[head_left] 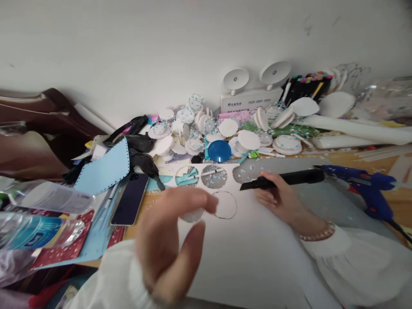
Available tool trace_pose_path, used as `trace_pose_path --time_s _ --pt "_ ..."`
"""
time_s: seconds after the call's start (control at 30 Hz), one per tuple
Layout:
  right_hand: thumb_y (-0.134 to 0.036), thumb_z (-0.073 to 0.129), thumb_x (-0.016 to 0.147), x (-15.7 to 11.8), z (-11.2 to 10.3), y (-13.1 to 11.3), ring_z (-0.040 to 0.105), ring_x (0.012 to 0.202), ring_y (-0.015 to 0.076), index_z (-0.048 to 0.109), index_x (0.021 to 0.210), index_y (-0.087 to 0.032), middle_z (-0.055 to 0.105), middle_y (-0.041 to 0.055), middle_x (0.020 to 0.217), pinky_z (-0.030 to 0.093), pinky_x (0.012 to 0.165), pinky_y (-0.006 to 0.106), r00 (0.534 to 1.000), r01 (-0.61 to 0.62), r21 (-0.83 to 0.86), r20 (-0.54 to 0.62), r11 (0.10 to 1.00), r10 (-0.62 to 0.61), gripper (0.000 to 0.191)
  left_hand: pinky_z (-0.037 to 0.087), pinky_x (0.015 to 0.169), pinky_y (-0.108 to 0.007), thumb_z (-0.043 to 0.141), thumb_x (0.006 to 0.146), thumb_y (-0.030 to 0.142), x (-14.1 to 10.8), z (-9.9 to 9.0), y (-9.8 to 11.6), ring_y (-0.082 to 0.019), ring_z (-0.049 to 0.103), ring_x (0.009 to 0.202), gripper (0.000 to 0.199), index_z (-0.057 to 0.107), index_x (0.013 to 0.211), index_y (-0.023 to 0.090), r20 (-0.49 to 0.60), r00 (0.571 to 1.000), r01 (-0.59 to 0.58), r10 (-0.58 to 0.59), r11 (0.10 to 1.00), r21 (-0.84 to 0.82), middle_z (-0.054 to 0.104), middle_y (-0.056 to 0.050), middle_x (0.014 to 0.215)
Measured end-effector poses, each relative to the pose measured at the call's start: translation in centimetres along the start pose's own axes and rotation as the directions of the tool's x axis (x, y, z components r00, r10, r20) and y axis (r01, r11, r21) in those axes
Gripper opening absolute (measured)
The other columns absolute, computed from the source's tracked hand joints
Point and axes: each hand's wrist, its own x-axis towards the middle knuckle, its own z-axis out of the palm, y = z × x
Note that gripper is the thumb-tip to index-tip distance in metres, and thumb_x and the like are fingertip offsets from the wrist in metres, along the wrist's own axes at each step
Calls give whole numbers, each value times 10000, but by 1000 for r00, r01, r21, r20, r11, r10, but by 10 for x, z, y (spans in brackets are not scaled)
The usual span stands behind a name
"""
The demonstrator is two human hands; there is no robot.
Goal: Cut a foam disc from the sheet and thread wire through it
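Observation:
My left hand (170, 240) is raised over the white board (238, 262), its thumb and fingers curved apart with nothing seen between them; it is slightly blurred. In my right hand (283, 201) is a black utility knife (298, 176), its tip pointing left above the board's far edge. The board has round cut-outs along that edge, and a circle outline (226, 205) lies just past my left fingertips. Part of another round shape shows behind those fingers. A blue round lid (219, 151) rests just beyond the board.
White discs (249, 140) with blue-dotted trim are piled along the wall. A blue glue gun (373, 189) lies at the right on a grey mat (309, 193). To the left are a phone (130, 199), a light-blue notched card (103, 167) and plastic bottles (38, 231). A white two-lamp emergency light (251, 101) stands behind.

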Motion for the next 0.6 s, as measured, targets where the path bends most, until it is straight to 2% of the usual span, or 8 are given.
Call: trace_pose_path --time_s 0.03,0.07,0.13,0.2,0.23,0.33,0.6 --pt "-497 599 833 0 2 2 170 393 77 399 641 -241 266 -95 425 151 388 245 1000 26 -54 -9 998 -26 377 506 779 -375 442 931 187 1 8 -17 -174 603 877 387 414 1296 310 -75 997 -29 25 998 -51 597 -37 1043" --pt "-510 603 838 -1 5 3 190 394 77 409 656 -240 284 -95 437 149 392 247 998 51 -113 -19 992 -54 379 507 770 -358 480 922 184 2 17 -35 -167 597 854 348 465 1258 271 -105 993 40 -59 984 -175 593 -46 1026" --pt "-518 611 846 -1 12 4 235 400 82 452 695 -240 327 -91 460 146 399 251 994 94 -242 -35 966 -106 354 506 748 -323 508 926 223 0 33 -67 -162 588 855 282 504 1208 236 -61 972 191 -225 918 -348 597 -52 989" --pt "-517 608 854 1 19 3 280 417 91 486 710 -237 352 -85 477 177 409 253 988 124 -369 -44 921 -151 338 494 755 -308 525 921 276 -4 45 -91 -160 573 862 240 524 1155 223 -36 928 319 -370 844 -431 588 -44 961" --pt "-515 605 857 3 22 2 300 431 96 488 703 -235 356 -82 486 206 420 254 984 139 -423 -45 895 -174 340 487 752 -305 518 923 289 -7 49 -99 -158 567 850 233 526 1144 216 -27 914 352 -404 826 -440 585 -43 953" --pt "-497 601 858 11 26 2 368 509 117 476 680 -231 388 -64 548 284 480 261 968 192 -542 -34 818 -250 344 469 728 -292 492 926 294 -13 53 -111 -142 549 784 209 534 1110 205 -7 884 415 -468 792 -448 574 -31 915" --pt "-419 567 878 15 20 4 383 563 148 456 644 -237 398 -43 578 295 540 291 945 282 -668 71 689 -319 317 421 693 -272 433 918 280 -11 55 -114 -132 525 709 187 565 1015 190 26 802 532 -597 693 -486 574 -17 842"
